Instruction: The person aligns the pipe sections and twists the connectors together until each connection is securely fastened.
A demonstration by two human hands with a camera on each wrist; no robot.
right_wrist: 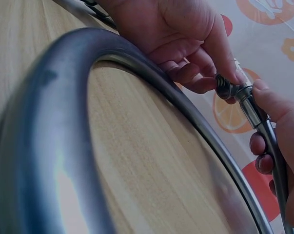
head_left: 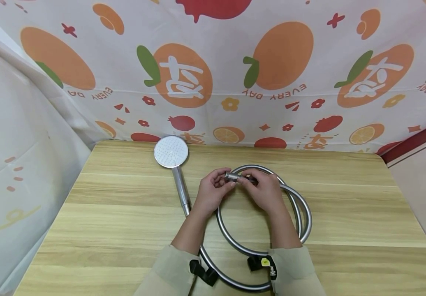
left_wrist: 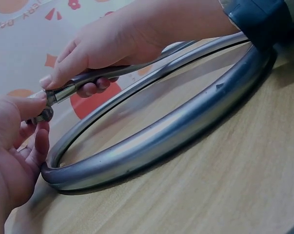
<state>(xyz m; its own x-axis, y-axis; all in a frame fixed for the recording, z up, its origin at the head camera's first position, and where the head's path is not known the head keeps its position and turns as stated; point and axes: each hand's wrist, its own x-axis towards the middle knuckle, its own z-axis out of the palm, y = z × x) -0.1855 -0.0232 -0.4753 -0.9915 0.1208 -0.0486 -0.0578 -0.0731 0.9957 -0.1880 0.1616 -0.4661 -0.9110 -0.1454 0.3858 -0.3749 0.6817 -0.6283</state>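
Note:
A silvery shower hose (head_left: 231,242) lies in loops on the table. My right hand (head_left: 266,191) grips it close to one end, where a shiny metal collar (right_wrist: 250,111) shows. At that end, my left hand (head_left: 213,191) pinches a small threaded metal fitting (right_wrist: 224,87) between thumb and fingers. The two thumbs are nearly together over the joint, and the left fingers partly hide the fitting. In the left wrist view, the fitting (left_wrist: 43,116) sits against the hose end. A handheld shower head (head_left: 171,152) lies left of my hands, spray face up.
The wooden table (head_left: 116,230) has its far edge against a fruit-printed cloth (head_left: 228,82). White cloth (head_left: 24,135) hangs on the left side. A dark red strip (head_left: 416,139) borders a pale panel at the right. Black wrist mounts (head_left: 203,273) sit over the hose loops.

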